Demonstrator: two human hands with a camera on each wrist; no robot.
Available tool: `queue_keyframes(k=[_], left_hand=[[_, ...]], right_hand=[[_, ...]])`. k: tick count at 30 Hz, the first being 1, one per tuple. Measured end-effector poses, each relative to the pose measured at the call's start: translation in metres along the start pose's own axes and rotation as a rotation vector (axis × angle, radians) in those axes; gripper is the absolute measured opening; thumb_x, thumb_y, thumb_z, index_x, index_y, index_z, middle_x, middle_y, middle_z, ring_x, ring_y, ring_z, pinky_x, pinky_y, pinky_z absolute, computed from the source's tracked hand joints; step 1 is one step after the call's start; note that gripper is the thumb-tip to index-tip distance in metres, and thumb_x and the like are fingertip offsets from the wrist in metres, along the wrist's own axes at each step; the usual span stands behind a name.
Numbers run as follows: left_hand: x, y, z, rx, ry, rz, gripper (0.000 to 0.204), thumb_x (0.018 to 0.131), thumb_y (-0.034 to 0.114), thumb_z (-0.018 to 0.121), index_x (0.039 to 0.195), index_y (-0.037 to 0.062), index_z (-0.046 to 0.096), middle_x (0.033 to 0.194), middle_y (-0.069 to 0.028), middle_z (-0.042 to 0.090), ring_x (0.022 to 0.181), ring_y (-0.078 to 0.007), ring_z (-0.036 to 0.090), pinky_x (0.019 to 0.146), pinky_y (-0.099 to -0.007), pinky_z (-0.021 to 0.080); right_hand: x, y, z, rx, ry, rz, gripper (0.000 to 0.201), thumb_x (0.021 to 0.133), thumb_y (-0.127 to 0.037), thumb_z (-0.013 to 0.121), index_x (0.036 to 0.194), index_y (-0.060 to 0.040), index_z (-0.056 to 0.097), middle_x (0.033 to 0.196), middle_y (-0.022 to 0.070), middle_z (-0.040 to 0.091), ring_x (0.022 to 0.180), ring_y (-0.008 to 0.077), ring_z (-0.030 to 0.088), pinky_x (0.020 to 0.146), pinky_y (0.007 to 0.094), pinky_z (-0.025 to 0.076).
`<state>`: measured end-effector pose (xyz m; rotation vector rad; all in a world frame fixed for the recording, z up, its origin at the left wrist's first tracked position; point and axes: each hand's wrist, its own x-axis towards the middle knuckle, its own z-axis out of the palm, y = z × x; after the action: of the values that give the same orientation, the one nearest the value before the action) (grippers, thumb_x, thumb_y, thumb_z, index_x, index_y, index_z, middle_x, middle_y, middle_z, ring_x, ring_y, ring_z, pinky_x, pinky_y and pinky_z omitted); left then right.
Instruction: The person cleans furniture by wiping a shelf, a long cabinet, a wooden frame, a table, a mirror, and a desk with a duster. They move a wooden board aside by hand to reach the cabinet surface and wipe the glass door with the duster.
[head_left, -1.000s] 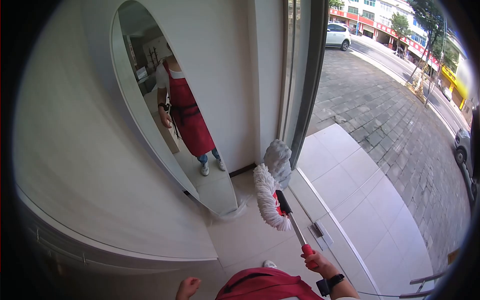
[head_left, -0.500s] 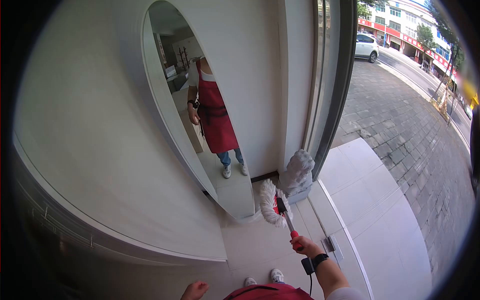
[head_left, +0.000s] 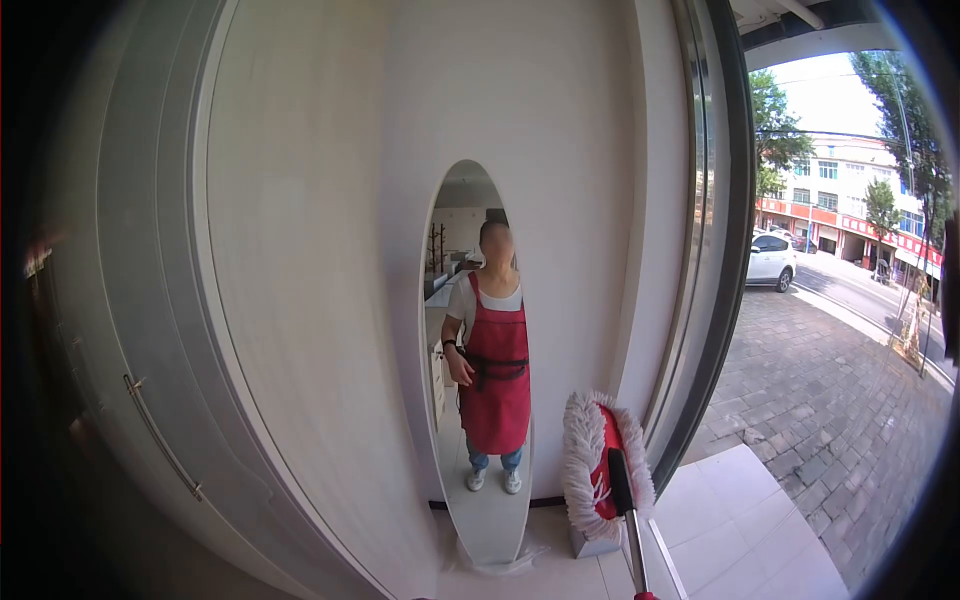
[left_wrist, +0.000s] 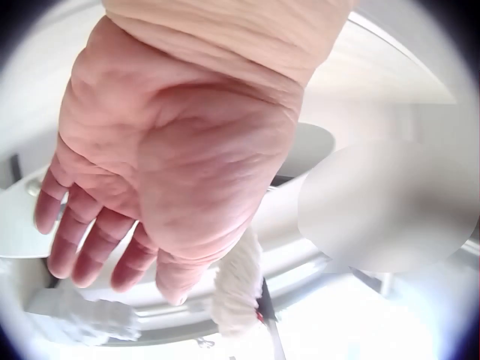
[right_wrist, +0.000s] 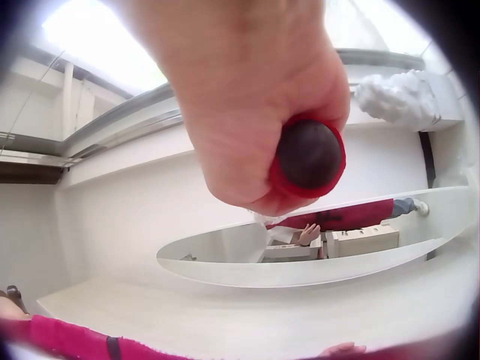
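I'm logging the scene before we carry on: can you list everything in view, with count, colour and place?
Mop: one, white fringe round a red head, grey pole with a red grip end, raised in front of the wall right of the mirror.
Mirror: one, tall oval with a pale rim, leaning on the white wall; it reflects a person in a red apron.
Stone figure: one, pale grey, at the foot of the wall by the glass front.
Car: one, white, parked on the street outside.
Left hand: one, fingers loosely straight, holding nothing.
Right hand: one, gripping the mop's red end.
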<state>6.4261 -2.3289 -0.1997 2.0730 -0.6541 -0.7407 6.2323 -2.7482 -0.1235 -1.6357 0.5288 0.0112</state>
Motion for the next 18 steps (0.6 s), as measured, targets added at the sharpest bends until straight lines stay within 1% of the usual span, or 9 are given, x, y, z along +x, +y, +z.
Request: queue_keyframes(k=[2,3,5,6,8,9,13,16,18], left_hand=[[0.035,0.103,-0.033,0.018,0.083,0.288,0.021,0.075,0.023,0.064,0.088,0.0061,0.065,0.077,-0.0121,0.063,0.072,-0.0207,0.059,0.065,-0.0339,0.047],[0.054,0.151,-0.047,-0.157,0.01,0.229,0.027,0.084,0.022,0.06,0.102,0.0022,0.057,0.092,-0.0087,0.062,0.086,-0.0157,0.059,0.077,-0.0258,0.046],[0.062,0.237,-0.068,0.214,0.405,0.77,0.036,0.08,0.015,0.062,0.114,0.0068,0.051,0.112,-0.0126,0.054,0.104,-0.027,0.052,0.089,-0.0324,0.041],[0.066,0.273,-0.078,0.365,0.491,0.872,0.047,0.075,0.012,0.065,0.119,0.0101,0.049,0.129,-0.012,0.04,0.116,-0.0272,0.041,0.094,-0.037,0.036],[0.066,0.331,-0.09,0.687,0.692,0.952,0.054,0.073,0.008,0.064,0.123,0.017,0.046,0.135,-0.0103,0.034,0.122,-0.0269,0.035,0.098,-0.0429,0.031],[0.073,0.346,-0.098,0.855,0.754,0.934,0.054,0.073,0.01,0.063,0.123,0.0195,0.046,0.136,-0.0095,0.033,0.125,-0.0272,0.032,0.099,-0.0451,0.028],[0.117,0.369,-0.144,1.195,0.886,0.904,0.044,0.075,0.02,0.058,0.118,0.0165,0.05,0.139,-0.006,0.031,0.129,-0.0266,0.027,0.103,-0.0483,0.021],[0.125,0.37,-0.166,1.113,0.907,0.892,0.013,0.073,0.013,0.058,0.085,0.0076,0.058,0.12,-0.0082,0.049,0.129,-0.0238,0.029,0.106,-0.0463,0.017],[0.13,0.353,-0.163,1.145,0.816,0.842,0.009,0.071,0.01,0.059,0.079,0.008,0.057,0.107,-0.0074,0.052,0.124,-0.0234,0.034,0.106,-0.046,0.019]], right_hand=[[0.007,-0.047,0.02,0.01,0.083,-0.326,0.032,0.062,-0.001,0.049,0.092,-0.0097,0.048,0.06,-0.0027,0.038,0.039,0.0071,0.035,0.033,0.0229,0.03],[0.022,-0.059,0.024,0.03,0.059,-0.435,0.033,0.061,-0.002,0.051,0.094,-0.0078,0.05,0.062,-0.002,0.038,0.046,0.009,0.036,0.039,0.0247,0.033],[0.034,-0.098,0.046,-0.161,0.124,-0.665,0.036,0.061,-0.004,0.052,0.097,-0.005,0.052,0.064,-0.0012,0.039,0.055,0.0117,0.039,0.047,0.027,0.035],[0.034,-0.12,0.057,-0.128,0.108,-0.616,0.039,0.06,-0.005,0.052,0.099,-0.0026,0.052,0.065,-0.0001,0.041,0.061,0.0134,0.039,0.052,0.0291,0.035],[0.061,-0.129,0.078,-0.016,0.089,-0.663,0.037,0.061,-0.004,0.053,0.099,-0.001,0.051,0.068,0.001,0.043,0.061,0.0134,0.04,0.052,0.0294,0.036],[0.064,-0.151,0.084,-0.212,0.118,-0.567,0.039,0.063,-0.001,0.06,0.102,-0.0041,0.054,0.074,0.0042,0.051,0.069,0.0142,0.051,0.067,0.0273,0.043],[0.1,-0.199,0.114,-0.212,0.051,-0.768,0.045,0.062,-0.002,0.056,0.107,0.0002,0.05,0.071,0.0003,0.045,0.065,0.0098,0.043,0.062,0.025,0.041],[0.123,-0.203,0.13,-0.146,-0.038,-0.774,0.048,0.063,-0.002,0.057,0.11,0.0019,0.048,0.071,0.0008,0.045,0.066,0.0105,0.044,0.062,0.0242,0.041],[0.122,-0.185,0.137,-0.142,-0.078,-0.697,0.05,0.063,0.0,0.056,0.113,0.0027,0.047,0.074,0.0032,0.049,0.067,0.0123,0.046,0.064,0.0252,0.041]])
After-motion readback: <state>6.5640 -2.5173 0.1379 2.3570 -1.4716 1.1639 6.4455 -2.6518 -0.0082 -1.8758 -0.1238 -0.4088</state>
